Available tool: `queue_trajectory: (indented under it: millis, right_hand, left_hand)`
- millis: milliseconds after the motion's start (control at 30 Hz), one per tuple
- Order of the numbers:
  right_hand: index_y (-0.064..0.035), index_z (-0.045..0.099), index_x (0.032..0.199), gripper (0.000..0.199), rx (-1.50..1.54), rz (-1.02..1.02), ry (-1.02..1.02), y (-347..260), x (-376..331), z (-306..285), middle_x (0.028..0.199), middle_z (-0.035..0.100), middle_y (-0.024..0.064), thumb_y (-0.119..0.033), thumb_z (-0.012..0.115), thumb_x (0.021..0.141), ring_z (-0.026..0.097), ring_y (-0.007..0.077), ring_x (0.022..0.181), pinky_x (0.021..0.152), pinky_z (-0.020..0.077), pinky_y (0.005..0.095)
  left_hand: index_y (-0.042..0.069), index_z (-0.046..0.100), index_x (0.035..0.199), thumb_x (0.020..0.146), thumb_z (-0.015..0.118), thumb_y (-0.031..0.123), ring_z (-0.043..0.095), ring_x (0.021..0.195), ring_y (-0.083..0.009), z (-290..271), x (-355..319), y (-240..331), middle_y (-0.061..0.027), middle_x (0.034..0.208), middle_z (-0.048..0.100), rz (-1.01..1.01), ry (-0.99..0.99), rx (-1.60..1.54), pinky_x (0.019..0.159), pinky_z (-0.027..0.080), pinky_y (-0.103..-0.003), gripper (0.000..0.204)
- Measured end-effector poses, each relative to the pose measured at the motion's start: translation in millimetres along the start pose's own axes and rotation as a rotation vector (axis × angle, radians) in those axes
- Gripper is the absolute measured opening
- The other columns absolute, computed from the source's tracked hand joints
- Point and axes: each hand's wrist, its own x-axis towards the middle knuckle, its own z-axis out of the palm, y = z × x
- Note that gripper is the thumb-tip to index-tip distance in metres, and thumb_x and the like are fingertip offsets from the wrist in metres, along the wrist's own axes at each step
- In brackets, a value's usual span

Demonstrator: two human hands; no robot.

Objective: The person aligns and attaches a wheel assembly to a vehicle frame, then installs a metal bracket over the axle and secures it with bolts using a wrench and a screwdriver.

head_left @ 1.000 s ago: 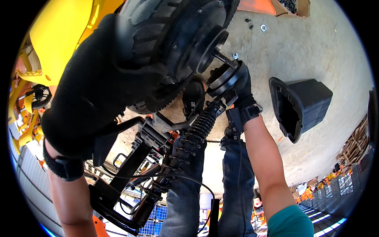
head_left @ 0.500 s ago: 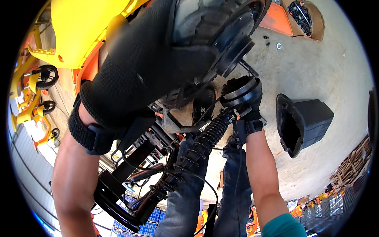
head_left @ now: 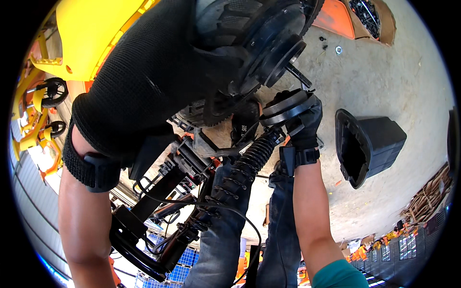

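My left hand [head_left: 158, 72], in a black knit glove, is closed on a black-tyred wheel [head_left: 235, 17]. Its fingertips are hidden, while the thumb side lies along the tyre. From the wheel's round hub [head_left: 283, 60] a thin metal axle [head_left: 298, 76] sticks out toward my right hand. My right hand [head_left: 306, 124], also gloved, grips a round metal-rimmed part like a brake plate [head_left: 287, 108], just below the axle end and apart from the hub. Right under that part runs a black coil-spring shock absorber [head_left: 249, 161], belonging to a black fork frame [head_left: 139, 240] across my legs.
A hollow black plastic housing [head_left: 374, 144] lies on the concrete floor to the right. Farther off are a cardboard box of small parts [head_left: 367, 19], an orange panel [head_left: 333, 19] and a loose nut [head_left: 339, 50]. A yellow body panel [head_left: 91, 33] stands at upper left. A cable [head_left: 216, 209] loops over my legs.
My left hand and the wheel have shifted a little to the left. The round part in my right hand has moved slightly left and tilted, with its rim turned more into view.
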Motion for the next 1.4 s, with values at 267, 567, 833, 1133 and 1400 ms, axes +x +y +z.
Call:
queue_trajectory:
  millis: [267, 567, 833, 1133, 1400]
  right_hand:
    - [0.0022, 0.066, 0.093, 0.024, -0.152, -0.048, 0.128, 4.5, -4.8, -6.5, 0.091, 0.070, 0.0137, -0.015, 0.049, 0.095, 0.068, 0.0225, 0.078, 0.073, 0.0576, 0.0322]
    - [-0.0035, 0.058, 0.119, 0.046, -0.851, -0.152, -0.186, 20.4, 17.1, -53.3, 0.118, 0.064, 0.0138, -0.041, 0.037, 0.102, 0.063, 0.0297, 0.106, 0.097, 0.0517, 0.0454]
    - [-0.0034, 0.062, 0.113, 0.047, -0.164, 0.230, 0.080, 1.2, 3.8, -51.0, 0.116, 0.065, 0.0129, -0.041, 0.039, 0.099, 0.062, 0.0291, 0.105, 0.096, 0.0506, 0.0437]
    - [-0.0033, 0.062, 0.113, 0.046, -0.086, 0.282, 0.205, -6.2, -3.5, -30.3, 0.115, 0.065, 0.0130, -0.041, 0.040, 0.099, 0.062, 0.0294, 0.105, 0.096, 0.0503, 0.0441]
    - [-0.0033, 0.062, 0.113, 0.045, -0.106, 0.297, 0.246, -11.2, -7.1, -23.0, 0.115, 0.065, 0.0131, -0.040, 0.041, 0.098, 0.062, 0.0296, 0.105, 0.097, 0.0501, 0.0444]
  left_hand:
    - [-0.004, 0.041, 0.136, 0.082, 0.076, 0.013, 0.062, 0.110, -0.0261, -13.3, 19.3, 23.1, -0.0187, 0.127, 0.059, -0.049, -0.085, 0.068, 0.096, 0.051, -0.037, 0.066]
    - [0.004, 0.057, 0.114, 0.080, 0.073, 0.020, 0.065, 0.086, -0.0350, -3.2, 2.3, -73.6, -0.0179, 0.098, 0.063, 0.336, 0.228, 0.326, 0.072, 0.053, -0.041, 0.041]
    - [-0.005, 0.059, 0.112, 0.081, 0.058, 0.012, 0.063, 0.077, -0.0283, 24.7, -5.7, -47.4, -0.0127, 0.090, 0.060, 0.394, 0.501, 0.497, 0.057, 0.052, -0.037, 0.035]
    - [-0.003, 0.056, 0.111, 0.081, 0.061, 0.011, 0.064, 0.077, -0.0294, 52.0, 9.7, -42.3, -0.0151, 0.090, 0.061, 0.246, 0.624, 0.426, 0.061, 0.053, -0.037, 0.034]
    - [-0.003, 0.057, 0.110, 0.081, 0.060, 0.013, 0.063, 0.079, -0.0289, 45.2, -6.8, -46.3, -0.0147, 0.089, 0.061, 0.252, 0.651, 0.427, 0.065, 0.052, -0.037, 0.033]
